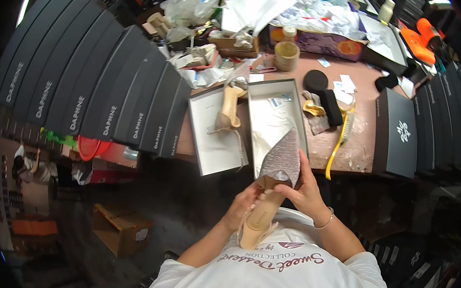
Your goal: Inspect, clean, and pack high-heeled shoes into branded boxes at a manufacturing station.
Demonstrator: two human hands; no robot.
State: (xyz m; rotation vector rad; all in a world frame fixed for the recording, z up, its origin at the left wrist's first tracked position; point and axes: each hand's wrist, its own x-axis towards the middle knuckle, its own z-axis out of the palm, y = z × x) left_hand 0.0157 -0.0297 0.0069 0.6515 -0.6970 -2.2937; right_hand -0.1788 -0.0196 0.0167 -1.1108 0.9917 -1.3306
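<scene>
I hold a pointed glittery silver shoe [280,162] with a beige insole close to my chest, its toe aimed at the table. My left hand [243,204] grips the heel end. My right hand [304,190] clasps the side of the toe part. Just beyond the shoe lies an open white shoe box [272,123] lined with tissue paper. Beside that box on the left sits its lid [214,137], with a second beige high-heeled shoe [229,110] lying in it.
A long row of black shoe boxes [90,85] stands at the left, and more black boxes [407,132] stand at the right. Clutter covers the far table: a yellow-handled brush [339,140], tape roll [286,54], crumpled paper [319,12]. A cardboard box [120,229] sits on the floor.
</scene>
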